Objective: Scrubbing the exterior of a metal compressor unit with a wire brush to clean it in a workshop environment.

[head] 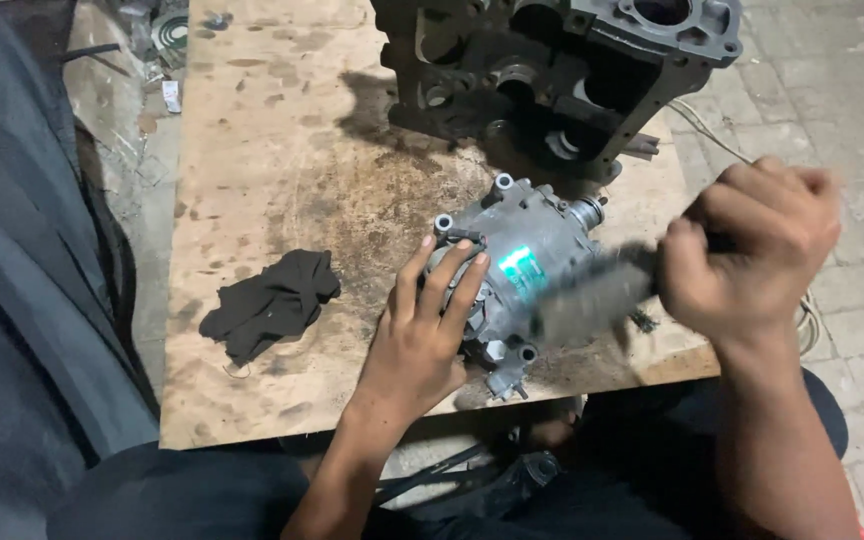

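Note:
A grey metal compressor (530, 262) with a green label lies on its side on the stained plywood board (272, 150). My left hand (427, 330) rests flat on its near left end, fingers spread over the housing. My right hand (752, 250) is clenched around the handle of a brush (592, 295), whose blurred bristle head lies over the compressor's right side.
A black rag (270, 303) lies crumpled on the board to the left. A large dark cast engine housing (552, 70) stands at the board's far edge. A white cable (702, 125) runs over the paved floor on the right. Dark fabric hangs along the left.

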